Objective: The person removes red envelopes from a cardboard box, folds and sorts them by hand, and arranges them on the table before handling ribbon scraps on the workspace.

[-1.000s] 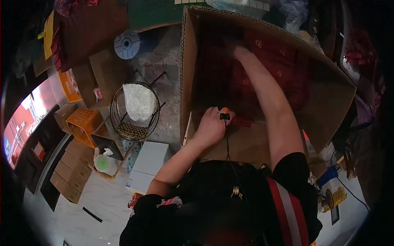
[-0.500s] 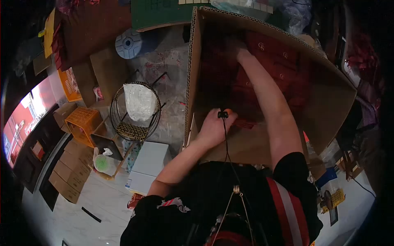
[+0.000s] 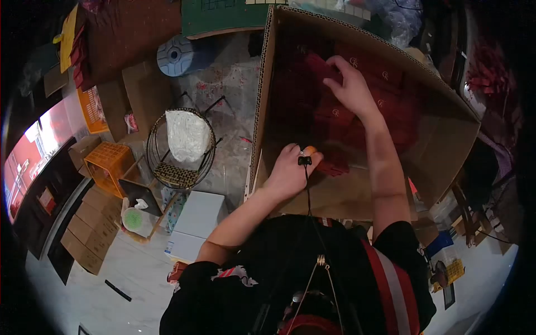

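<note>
A large open cardboard carton [image 3: 441,148] stands in front of me, with several dark red boxes [image 3: 385,106] bearing pale monogram marks inside. My right hand [image 3: 354,89] is inside the carton over these boxes, thumb and fingers apart in a curve. A maroon piece [image 3: 318,66] lies just beyond its fingertips; contact is unclear. At the carton's near side, my left hand [image 3: 287,170] is closed around a small orange object [image 3: 309,150], largely covered by the fingers. Beside that hand, a red item [image 3: 335,162] lies low in the carton.
Left of the carton stand a round wicker chair [image 3: 181,176] with a white wrapped bundle [image 3: 190,137], and a white box [image 3: 198,220]. Farther left are an orange crate [image 3: 111,167] and stacked brown cartons [image 3: 89,229]. A blue round stool [image 3: 176,56] sits behind the chair.
My right hand has drawn back from deeper in the carton, and its fingers now show spread. The maroon piece has come into sight. My left hand stays almost where it was.
</note>
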`<state>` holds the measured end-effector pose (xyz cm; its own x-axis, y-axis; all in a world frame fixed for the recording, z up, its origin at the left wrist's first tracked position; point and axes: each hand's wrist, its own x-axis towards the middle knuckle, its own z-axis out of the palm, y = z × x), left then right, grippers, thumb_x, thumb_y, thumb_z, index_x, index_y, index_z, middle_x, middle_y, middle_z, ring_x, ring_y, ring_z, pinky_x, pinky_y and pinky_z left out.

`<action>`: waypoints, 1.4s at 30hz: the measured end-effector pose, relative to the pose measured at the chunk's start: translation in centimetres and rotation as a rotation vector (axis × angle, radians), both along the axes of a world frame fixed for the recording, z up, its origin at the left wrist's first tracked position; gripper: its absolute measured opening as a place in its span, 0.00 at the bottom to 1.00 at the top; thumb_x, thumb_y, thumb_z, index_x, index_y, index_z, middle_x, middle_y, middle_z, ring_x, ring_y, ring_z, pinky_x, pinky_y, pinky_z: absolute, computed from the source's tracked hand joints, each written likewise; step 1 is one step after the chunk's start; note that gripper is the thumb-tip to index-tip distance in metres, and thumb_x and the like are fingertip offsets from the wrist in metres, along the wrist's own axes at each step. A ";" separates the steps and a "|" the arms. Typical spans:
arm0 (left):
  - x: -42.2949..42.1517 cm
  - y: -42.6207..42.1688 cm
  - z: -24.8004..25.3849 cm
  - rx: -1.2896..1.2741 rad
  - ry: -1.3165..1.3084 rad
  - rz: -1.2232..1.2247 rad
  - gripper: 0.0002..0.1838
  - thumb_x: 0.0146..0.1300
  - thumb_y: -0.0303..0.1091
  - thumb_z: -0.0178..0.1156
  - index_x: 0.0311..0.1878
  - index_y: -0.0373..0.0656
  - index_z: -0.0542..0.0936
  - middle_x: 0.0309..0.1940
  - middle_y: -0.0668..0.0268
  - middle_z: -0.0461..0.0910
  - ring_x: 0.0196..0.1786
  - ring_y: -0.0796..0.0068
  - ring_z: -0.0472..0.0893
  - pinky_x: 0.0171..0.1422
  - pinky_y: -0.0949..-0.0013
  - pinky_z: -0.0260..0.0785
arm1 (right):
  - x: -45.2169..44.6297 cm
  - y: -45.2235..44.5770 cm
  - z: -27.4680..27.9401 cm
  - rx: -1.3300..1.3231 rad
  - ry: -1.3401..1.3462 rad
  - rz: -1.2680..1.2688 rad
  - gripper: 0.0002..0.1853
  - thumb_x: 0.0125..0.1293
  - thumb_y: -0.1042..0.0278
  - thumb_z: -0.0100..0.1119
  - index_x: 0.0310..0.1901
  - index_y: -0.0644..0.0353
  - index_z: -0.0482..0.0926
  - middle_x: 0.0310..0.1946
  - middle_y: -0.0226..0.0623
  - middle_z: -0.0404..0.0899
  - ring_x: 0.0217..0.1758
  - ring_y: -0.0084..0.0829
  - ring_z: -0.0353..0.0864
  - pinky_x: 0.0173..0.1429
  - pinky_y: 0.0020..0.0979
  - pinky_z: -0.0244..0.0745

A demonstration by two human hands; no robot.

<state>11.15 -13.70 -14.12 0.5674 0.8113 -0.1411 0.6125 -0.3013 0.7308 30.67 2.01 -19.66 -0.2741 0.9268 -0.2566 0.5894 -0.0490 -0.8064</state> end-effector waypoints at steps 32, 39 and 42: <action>0.1 3.2 5.2 -0.116 0.122 -0.157 0.16 0.59 0.36 0.62 0.50 0.44 0.74 0.37 0.55 0.78 0.36 0.53 0.78 0.42 0.56 0.70 | 10.4 -3.1 -10.4 -0.172 -0.349 -0.209 0.40 0.59 0.43 0.66 0.63 0.67 0.67 0.55 0.52 0.74 0.48 0.46 0.80 0.53 0.44 0.76; 0.3 2.9 5.6 -0.161 0.066 -0.152 0.23 0.61 0.35 0.61 0.60 0.49 0.72 0.35 0.56 0.80 0.35 0.54 0.78 0.43 0.56 0.70 | 11.3 0.1 -15.4 0.009 -0.791 -0.379 0.54 0.48 0.27 0.65 0.66 0.67 0.65 0.58 0.49 0.74 0.57 0.45 0.76 0.60 0.42 0.72; 0.9 3.1 6.1 -0.193 0.103 -0.188 0.22 0.61 0.35 0.60 0.60 0.48 0.73 0.32 0.57 0.79 0.34 0.56 0.78 0.43 0.58 0.69 | 12.3 0.2 -15.6 -0.234 -0.553 -0.509 0.54 0.49 0.31 0.68 0.68 0.65 0.63 0.61 0.48 0.71 0.64 0.46 0.70 0.67 0.41 0.66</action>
